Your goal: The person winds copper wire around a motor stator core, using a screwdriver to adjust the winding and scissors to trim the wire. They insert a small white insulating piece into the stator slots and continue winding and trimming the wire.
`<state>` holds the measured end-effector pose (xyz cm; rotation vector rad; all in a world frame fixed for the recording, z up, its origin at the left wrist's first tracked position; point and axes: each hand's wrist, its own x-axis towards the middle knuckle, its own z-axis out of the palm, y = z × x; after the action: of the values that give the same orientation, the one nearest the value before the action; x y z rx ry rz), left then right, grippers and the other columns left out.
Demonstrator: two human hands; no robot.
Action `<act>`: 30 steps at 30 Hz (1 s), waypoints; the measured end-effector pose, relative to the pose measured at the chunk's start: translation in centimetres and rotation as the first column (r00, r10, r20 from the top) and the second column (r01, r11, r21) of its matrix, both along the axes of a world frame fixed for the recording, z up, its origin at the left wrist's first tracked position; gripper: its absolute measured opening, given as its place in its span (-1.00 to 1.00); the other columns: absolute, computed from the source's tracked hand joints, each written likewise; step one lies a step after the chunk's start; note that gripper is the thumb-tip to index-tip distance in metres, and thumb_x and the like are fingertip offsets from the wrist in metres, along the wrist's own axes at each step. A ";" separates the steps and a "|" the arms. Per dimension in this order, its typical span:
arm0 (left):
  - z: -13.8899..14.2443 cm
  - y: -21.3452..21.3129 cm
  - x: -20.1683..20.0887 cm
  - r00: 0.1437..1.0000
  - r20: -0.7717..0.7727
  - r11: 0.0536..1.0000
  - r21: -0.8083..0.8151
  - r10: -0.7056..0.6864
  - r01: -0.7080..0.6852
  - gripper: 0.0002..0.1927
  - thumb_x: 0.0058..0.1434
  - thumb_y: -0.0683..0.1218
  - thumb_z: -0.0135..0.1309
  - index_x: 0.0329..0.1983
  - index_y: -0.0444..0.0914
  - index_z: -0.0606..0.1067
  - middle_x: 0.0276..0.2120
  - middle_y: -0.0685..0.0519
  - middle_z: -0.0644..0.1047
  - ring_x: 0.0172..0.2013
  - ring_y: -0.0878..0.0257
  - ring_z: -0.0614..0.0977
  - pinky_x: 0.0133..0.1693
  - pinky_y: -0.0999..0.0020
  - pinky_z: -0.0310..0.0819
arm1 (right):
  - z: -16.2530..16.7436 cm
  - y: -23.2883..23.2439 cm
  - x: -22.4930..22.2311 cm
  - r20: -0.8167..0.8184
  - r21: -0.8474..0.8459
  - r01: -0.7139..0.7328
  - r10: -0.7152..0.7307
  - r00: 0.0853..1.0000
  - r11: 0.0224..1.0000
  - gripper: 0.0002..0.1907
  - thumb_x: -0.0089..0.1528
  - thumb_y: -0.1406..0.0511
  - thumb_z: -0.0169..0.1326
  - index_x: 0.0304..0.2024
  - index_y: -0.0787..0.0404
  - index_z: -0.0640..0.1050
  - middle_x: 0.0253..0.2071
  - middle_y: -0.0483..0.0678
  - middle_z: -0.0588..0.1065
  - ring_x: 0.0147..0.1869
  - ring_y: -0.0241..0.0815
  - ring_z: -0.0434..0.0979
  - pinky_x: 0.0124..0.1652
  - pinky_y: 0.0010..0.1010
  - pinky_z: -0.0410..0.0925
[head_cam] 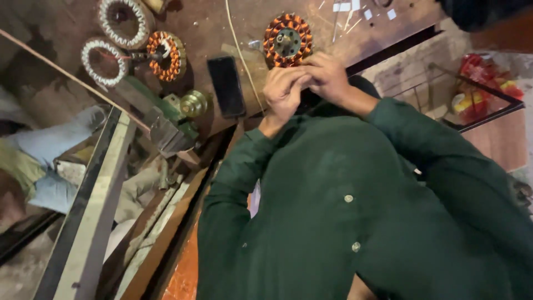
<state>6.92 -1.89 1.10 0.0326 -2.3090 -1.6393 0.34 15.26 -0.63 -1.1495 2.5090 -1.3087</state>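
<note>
- On the rusty brown bench (211, 33), a round stator (287, 40) wound with copper coils lay just beyond the hands.
- The left hand (282, 91) and right hand (327, 75) were pressed together, fingers curled at the stator's near edge; what they pinched I cannot tell.
- A flat black phone (226, 86) lay just to the left.
- Farther left sat a second copper stator (166, 55), two white-wound rings (102, 61) and a green vise (161, 114).

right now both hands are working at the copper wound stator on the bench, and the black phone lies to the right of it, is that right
Not quite. The head view shows the black phone lying to the left of the copper wound stator, not the right. The rest holds: the left hand and right hand meet at the stator's near edge on the bench.
</note>
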 end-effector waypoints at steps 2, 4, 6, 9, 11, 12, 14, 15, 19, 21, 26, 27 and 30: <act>0.6 -0.4 -0.1 0.999 0.022 0.998 0.047 0.047 -0.048 -0.85 0.29 -0.23 0.32 -0.10 -0.24 0.63 -0.09 0.08 0.65 -0.09 0.21 0.65 -0.01 0.33 0.55 | -0.5 0.4 -1.0 -0.098 0.112 -0.032 0.043 0.994 0.993 -0.56 0.11 0.44 0.24 0.07 0.25 0.60 -0.09 0.09 0.54 -0.03 0.16 0.55 -0.09 -0.16 0.41; 1.1 -1.5 -0.4 0.991 0.032 0.990 0.052 0.130 -0.132 -0.78 0.33 -0.20 0.29 0.01 -0.26 0.57 -0.03 0.04 0.61 -0.07 0.17 0.64 0.03 0.31 0.54 | -0.9 2.3 -2.2 -0.093 0.066 0.125 -0.119 0.989 0.990 -0.64 0.22 0.44 0.24 0.08 0.21 0.57 -0.05 0.06 0.55 0.01 0.10 0.57 -0.02 -0.20 0.43; 1.3 -3.1 -0.8 0.965 0.037 0.965 0.021 0.260 -0.261 -0.63 0.33 -0.16 0.24 0.16 -0.30 0.47 0.07 -0.06 0.55 -0.02 0.10 0.59 0.06 0.23 0.51 | -1.3 5.6 -3.9 -0.053 0.052 0.238 -0.235 0.970 0.970 -0.58 0.20 0.46 0.18 0.13 0.22 0.54 0.01 0.09 0.52 0.05 0.08 0.56 0.03 -0.22 0.45; 0.0 -4.6 -3.4 0.997 -0.031 0.992 -0.099 0.077 -0.079 -0.43 0.29 -0.15 0.23 0.32 -0.37 0.33 0.19 -0.21 0.47 0.16 -0.04 0.54 0.18 0.11 0.43 | -2.3 9.2 -7.5 0.159 0.504 0.201 -0.319 0.934 0.840 -0.34 0.15 0.35 0.22 0.34 0.05 0.51 -0.05 0.09 0.52 -0.08 0.09 0.55 -0.06 -0.14 0.40; -1.3 -4.4 -5.4 0.997 0.007 0.997 -0.004 -0.079 0.079 -0.50 0.30 -0.16 0.21 0.27 -0.36 0.37 0.10 -0.18 0.53 0.08 0.06 0.60 0.10 0.19 0.49 | -2.6 9.9 -9.1 0.132 0.465 0.100 -0.180 0.975 0.880 -0.57 0.30 0.39 0.13 0.22 0.02 0.54 0.02 0.05 0.50 0.05 0.05 0.55 0.00 -0.16 0.40; -2.0 -4.1 -6.2 0.987 0.015 0.986 0.045 -0.158 0.158 -0.53 0.31 -0.17 0.21 0.25 -0.35 0.39 0.05 -0.16 0.56 0.03 0.11 0.62 0.06 0.23 0.51 | -2.5 9.9 -9.8 0.110 0.446 0.050 -0.110 0.988 0.894 -0.67 0.37 0.41 0.08 0.16 0.00 0.56 0.06 0.03 0.49 0.11 0.02 0.55 0.02 -0.16 0.41; -3.0 -3.4 -7.4 0.983 0.142 0.991 0.084 -0.114 0.102 -0.74 0.33 -0.17 0.20 0.06 -0.30 0.51 -0.16 -0.08 0.63 -0.16 0.20 0.68 -0.06 0.31 0.56 | -1.9 9.8 -10.4 0.015 0.489 0.045 -0.060 0.998 0.871 -0.56 0.25 0.46 0.04 0.17 0.06 0.56 0.07 0.10 0.44 0.14 0.09 0.49 0.01 -0.12 0.37; -3.3 -2.9 -7.6 0.973 0.211 0.992 0.105 -0.093 0.072 -0.84 0.35 -0.17 0.19 -0.04 -0.26 0.56 -0.27 -0.04 0.67 -0.26 0.24 0.71 -0.13 0.35 0.58 | -1.6 9.9 -10.5 -0.026 0.514 0.041 -0.032 0.999 0.857 -0.51 0.19 0.48 0.02 0.18 0.10 0.56 0.07 0.13 0.42 0.15 0.13 0.47 0.00 -0.09 0.35; -3.3 -1.7 -7.4 0.980 0.139 0.981 0.111 0.140 -0.156 -0.88 0.29 -0.18 0.19 -0.12 -0.28 0.57 -0.36 -0.03 0.66 -0.32 0.26 0.69 -0.18 0.36 0.59 | -0.7 10.5 -10.2 -0.156 0.459 0.034 0.043 0.987 0.888 -0.60 0.28 0.45 0.04 0.16 0.11 0.57 0.03 0.05 0.43 0.23 0.09 0.44 0.16 -0.12 0.34; -3.0 -1.4 -7.4 0.969 0.168 0.977 0.080 0.182 -0.198 -0.86 0.28 -0.17 0.21 -0.12 -0.29 0.58 -0.35 -0.04 0.65 -0.33 0.28 0.68 -0.19 0.35 0.58 | -0.7 11.0 -10.1 -0.117 0.423 -0.011 0.067 0.991 0.906 -0.50 0.27 0.47 0.02 0.24 0.07 0.60 0.05 0.03 0.44 0.26 0.08 0.44 0.20 -0.13 0.34; -3.0 -1.2 -7.9 0.959 0.214 0.977 0.070 0.184 -0.203 -0.74 0.28 -0.12 0.24 0.01 -0.26 0.57 -0.25 -0.04 0.70 -0.22 0.25 0.73 -0.13 0.33 0.62 | -1.8 12.0 -9.7 -0.118 0.385 -0.027 0.078 0.990 0.922 -0.65 0.33 0.36 0.13 0.16 0.02 0.63 0.10 -0.01 0.46 0.26 0.03 0.45 0.17 -0.14 0.35; -3.1 -1.1 -7.6 0.946 0.259 0.973 0.071 0.195 -0.220 -0.68 0.27 -0.11 0.27 0.06 -0.27 0.56 -0.22 -0.05 0.70 -0.20 0.24 0.73 -0.12 0.32 0.63 | -2.1 12.0 -9.5 -0.124 0.327 -0.047 0.092 0.988 0.944 -0.68 0.34 0.36 0.14 0.14 0.06 0.63 0.12 -0.02 0.46 0.28 0.02 0.45 0.20 -0.14 0.35; -3.6 -0.6 -5.1 0.955 0.148 0.943 0.174 0.259 -0.283 -0.44 0.28 -0.12 0.24 0.29 -0.33 0.34 0.09 -0.17 0.53 0.08 0.14 0.60 0.06 0.25 0.55 | -3.0 12.0 -9.0 -0.106 0.267 -0.006 0.036 0.994 0.964 -0.81 0.29 0.35 0.16 -0.04 0.10 0.60 0.10 -0.04 0.49 0.23 0.04 0.49 0.16 -0.15 0.38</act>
<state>1.83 -2.50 -2.48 0.4866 -2.1057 -1.7486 -8.66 27.22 -3.61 -1.2108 2.6385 -0.8875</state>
